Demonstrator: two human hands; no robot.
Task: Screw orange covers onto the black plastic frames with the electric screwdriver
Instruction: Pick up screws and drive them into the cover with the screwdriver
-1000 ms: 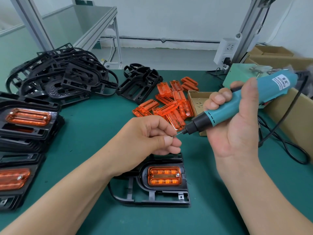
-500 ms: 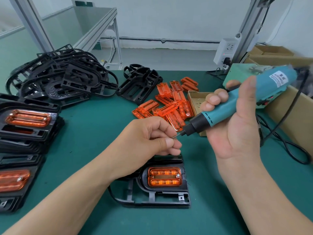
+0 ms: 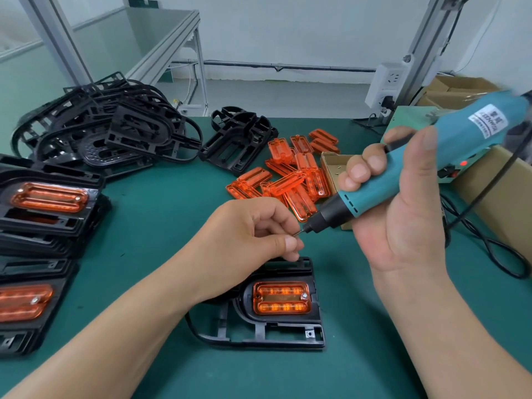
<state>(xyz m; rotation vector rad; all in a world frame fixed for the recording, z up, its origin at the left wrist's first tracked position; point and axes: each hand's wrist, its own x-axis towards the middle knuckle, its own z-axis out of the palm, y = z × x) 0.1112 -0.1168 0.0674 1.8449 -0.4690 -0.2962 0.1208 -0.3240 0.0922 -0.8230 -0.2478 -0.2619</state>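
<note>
On my screen, the right hand (image 3: 403,214) is closed around the teal electric screwdriver (image 3: 431,156), with the fingers wrapped over the body and the thumb along its side. The tool is held in the air, tilted, and its black nose points down and to the left. The left hand (image 3: 253,234) is curled, and its thumb and forefinger pinch a small metal piece (image 3: 296,233) right at the tip of the bit. It is too small for me to say surely that it is a screw.

Just under both hands, a black plastic frame (image 3: 259,338) lies flat on the green counter (image 3: 161,214). An orange cover (image 3: 280,298) sits in its oval recess, and I can see one silver screw head (image 3: 304,296) at the right end of this cover. The left wrist hides part of the frame's left side.

Behind the hands there is a loose heap of orange covers (image 3: 290,174), and beside it an open small cardboard box (image 3: 331,165) with a few screws inside. At the left edge stand stacked frames with covers (image 3: 49,197) already on them. A tangled pile of bare black frames (image 3: 109,128) is at the back left. A black cable (image 3: 489,246) runs over the counter on the right.
</note>
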